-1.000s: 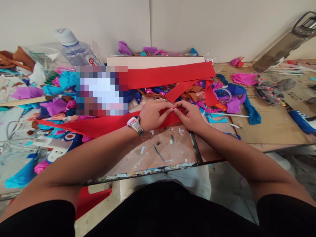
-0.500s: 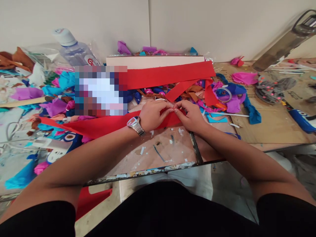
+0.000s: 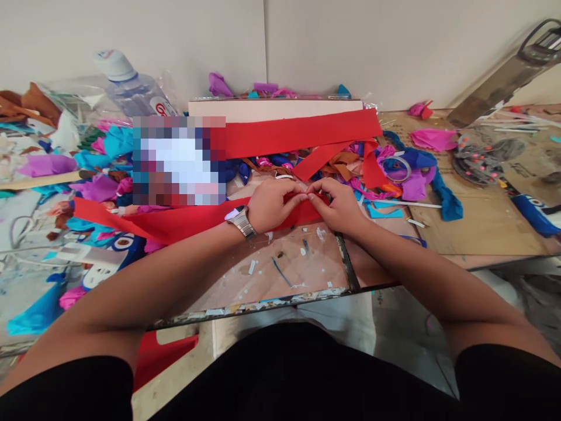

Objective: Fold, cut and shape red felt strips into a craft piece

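Left hand: pinching a long, thin, flat red strip between thumb and forefinger.
Right hand: pinching right alongside, fingertips meeting the left's!
Strip: stretching leftward across the desk, passing beneath the left wrist.
Behind: a second, wide red band is lying flat.

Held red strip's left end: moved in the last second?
Yes: the held red strip's left end has shifted up and slightly right in view, judged against the clear water bottle.
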Demonstrator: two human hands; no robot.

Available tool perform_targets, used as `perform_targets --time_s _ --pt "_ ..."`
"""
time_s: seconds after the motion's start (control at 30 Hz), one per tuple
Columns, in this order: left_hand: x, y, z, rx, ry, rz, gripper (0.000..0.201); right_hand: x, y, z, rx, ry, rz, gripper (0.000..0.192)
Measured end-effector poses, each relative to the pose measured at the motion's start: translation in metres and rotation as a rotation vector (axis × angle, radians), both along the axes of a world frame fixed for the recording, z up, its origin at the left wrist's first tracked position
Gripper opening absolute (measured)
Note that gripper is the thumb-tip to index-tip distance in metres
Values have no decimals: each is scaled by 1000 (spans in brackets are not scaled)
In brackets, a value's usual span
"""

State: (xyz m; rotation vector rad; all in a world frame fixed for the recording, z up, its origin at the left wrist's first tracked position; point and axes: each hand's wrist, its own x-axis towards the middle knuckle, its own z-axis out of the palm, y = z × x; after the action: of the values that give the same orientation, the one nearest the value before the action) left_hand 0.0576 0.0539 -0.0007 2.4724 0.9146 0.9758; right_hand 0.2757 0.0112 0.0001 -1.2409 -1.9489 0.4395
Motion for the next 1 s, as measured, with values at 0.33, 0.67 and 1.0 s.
perform_targets --time_s 0.33,0.67,1.0 --pt "0 -2 3 -32 -9 11 24 0 1 -1 5 -3 -23 13" --pt "-1 -2 8 -115 -56 95 25 0 3 -2 -38 47 -33 14" --pt "-3 -2 13 -122 -3 45 20 -1 2 0 -51 41 -15 13"
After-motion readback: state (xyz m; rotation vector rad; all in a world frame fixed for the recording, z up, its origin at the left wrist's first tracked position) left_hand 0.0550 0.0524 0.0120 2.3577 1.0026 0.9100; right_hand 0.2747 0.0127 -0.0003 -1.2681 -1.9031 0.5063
